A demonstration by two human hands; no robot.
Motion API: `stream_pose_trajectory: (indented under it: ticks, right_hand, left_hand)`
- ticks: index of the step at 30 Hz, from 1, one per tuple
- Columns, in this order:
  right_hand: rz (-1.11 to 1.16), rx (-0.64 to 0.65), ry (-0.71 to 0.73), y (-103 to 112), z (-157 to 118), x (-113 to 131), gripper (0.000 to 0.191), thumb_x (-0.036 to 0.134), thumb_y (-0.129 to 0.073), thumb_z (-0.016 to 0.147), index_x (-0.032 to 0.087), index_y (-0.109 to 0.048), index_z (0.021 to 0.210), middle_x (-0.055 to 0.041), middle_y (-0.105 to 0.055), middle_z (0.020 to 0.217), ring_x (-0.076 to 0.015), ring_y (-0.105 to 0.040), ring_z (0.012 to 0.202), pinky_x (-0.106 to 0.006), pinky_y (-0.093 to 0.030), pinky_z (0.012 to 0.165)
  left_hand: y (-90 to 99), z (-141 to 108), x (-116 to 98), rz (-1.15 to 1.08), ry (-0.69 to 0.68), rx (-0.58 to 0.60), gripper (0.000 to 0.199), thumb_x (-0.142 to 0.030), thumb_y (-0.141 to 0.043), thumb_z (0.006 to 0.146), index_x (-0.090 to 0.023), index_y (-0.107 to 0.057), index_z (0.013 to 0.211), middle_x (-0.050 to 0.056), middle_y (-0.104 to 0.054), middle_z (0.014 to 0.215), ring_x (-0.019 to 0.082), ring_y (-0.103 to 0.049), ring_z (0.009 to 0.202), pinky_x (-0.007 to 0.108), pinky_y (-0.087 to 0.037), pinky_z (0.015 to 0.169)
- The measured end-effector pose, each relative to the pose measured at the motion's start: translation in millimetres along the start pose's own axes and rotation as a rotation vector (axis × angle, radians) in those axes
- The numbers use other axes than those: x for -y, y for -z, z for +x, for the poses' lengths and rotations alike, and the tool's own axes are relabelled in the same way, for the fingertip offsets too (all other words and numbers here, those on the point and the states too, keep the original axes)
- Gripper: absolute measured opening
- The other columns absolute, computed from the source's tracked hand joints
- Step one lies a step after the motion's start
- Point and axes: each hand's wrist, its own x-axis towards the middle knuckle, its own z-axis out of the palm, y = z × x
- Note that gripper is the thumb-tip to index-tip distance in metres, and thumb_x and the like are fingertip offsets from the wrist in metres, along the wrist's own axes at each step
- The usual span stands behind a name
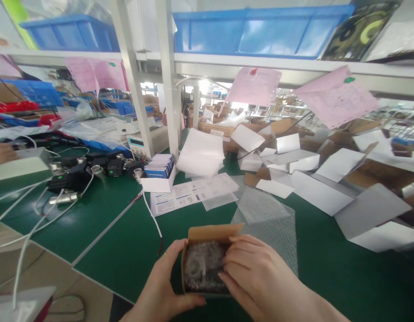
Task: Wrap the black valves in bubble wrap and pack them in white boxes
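Clear wrap [200,264] obscures what fills the box [210,233], which the left hand [164,279] holds over the green table [126,250]. The right hand [258,268] hides its right end; its grip I cannot tell. Blue bins [260,33] line the shelf [200,67] above.

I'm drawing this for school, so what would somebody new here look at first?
Probably the bottom middle, where the left hand holds a small cardboard box and the right hand is at the right side of the dark, plastic-wrapped thing inside. Next, perhaps, the jumble of open white boxes on the right, or the big blue bins on the shelf up top.
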Motion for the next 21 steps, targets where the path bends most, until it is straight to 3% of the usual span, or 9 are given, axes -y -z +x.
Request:
stream_pose_trajectory:
  ticks: [3, 6, 9, 13, 16, 21]
  right_hand:
    - [-0.097, 0.058, 0.028, 6.9, -9.2, 1.4, 0.012, 0.013, -0.070, 0.088, 0.020, -0.071, 0.078, -0.0001, -0.073, 0.078, -0.0189, -0.068, 0.079, -0.037, -0.049, 0.111]
    - [-0.142, 0.135, 0.039, 8.2, -7.8, 5.2, 0.011, 0.021, -0.078, 0.085, 0.021, -0.072, 0.076, -0.0006, -0.073, 0.071, -0.0204, -0.067, 0.070, -0.041, -0.050, 0.112]
    - [-0.158, 0.136, 0.073, 9.2, -0.7, 7.2, 0.015, 0.028, -0.087, 0.077, 0.021, -0.074, 0.076, -0.0014, -0.074, 0.069, -0.0210, -0.068, 0.068, -0.038, -0.055, 0.103]
    - [-0.155, 0.202, 0.086, 8.3, 6.9, 8.7, 0.016, 0.025, -0.091, 0.075, 0.024, -0.076, 0.078, 0.0009, -0.075, 0.068, -0.0200, -0.069, 0.065, -0.034, -0.062, 0.087]
    - [-0.171, 0.274, 0.080, 4.0, 7.9, 11.4, 0.014, 0.025, -0.090, 0.076, 0.023, -0.076, 0.075, 0.0000, -0.075, 0.067, -0.0201, -0.069, 0.065, -0.035, -0.062, 0.086]
    - [-0.102, 0.192, 0.122, 5.3, -0.8, 7.3, 0.010, 0.019, -0.080, 0.083, 0.020, -0.074, 0.075, -0.0012, -0.073, 0.067, -0.0208, -0.070, 0.071, -0.039, -0.059, 0.100]
  left_hand:
    - [0.2, -0.3, 0.1, 0.029, -0.002, -0.015, 0.103, -0.031, -0.106, 0.044, -0.022, -0.057, 0.135, 0.014, -0.075, 0.128, 0.040, -0.074, 0.113, 0.049, -0.065, 0.095]
    - [0.2, 1.8, -2.1, 0.053, -0.042, -0.025, 0.105, -0.026, -0.106, 0.042, -0.023, -0.055, 0.134, 0.012, -0.076, 0.125, 0.037, -0.076, 0.109, 0.044, -0.066, 0.092]
    - [0.7, 2.2, -0.5, 0.072, -0.064, -0.016, 0.104, -0.030, -0.106, 0.046, -0.024, -0.053, 0.135, 0.011, -0.076, 0.125, 0.037, -0.076, 0.108, 0.043, -0.067, 0.091]
    - [0.6, -2.2, 7.4, 0.065, -0.046, 0.038, 0.102, -0.038, -0.103, 0.055, -0.025, -0.050, 0.142, 0.012, -0.072, 0.134, 0.038, -0.072, 0.117, 0.045, -0.063, 0.099]
    - [-1.8, -3.4, 11.6, 0.056, -0.042, 0.051, 0.100, -0.041, -0.102, 0.057, -0.024, -0.051, 0.142, 0.012, -0.071, 0.136, 0.038, -0.071, 0.119, 0.046, -0.063, 0.100]
    - [1.9, -5.2, 14.7, 0.089, -0.021, 0.042, 0.098, -0.041, -0.101, 0.059, -0.023, -0.052, 0.143, 0.014, -0.070, 0.136, 0.039, -0.070, 0.120, 0.048, -0.062, 0.101]
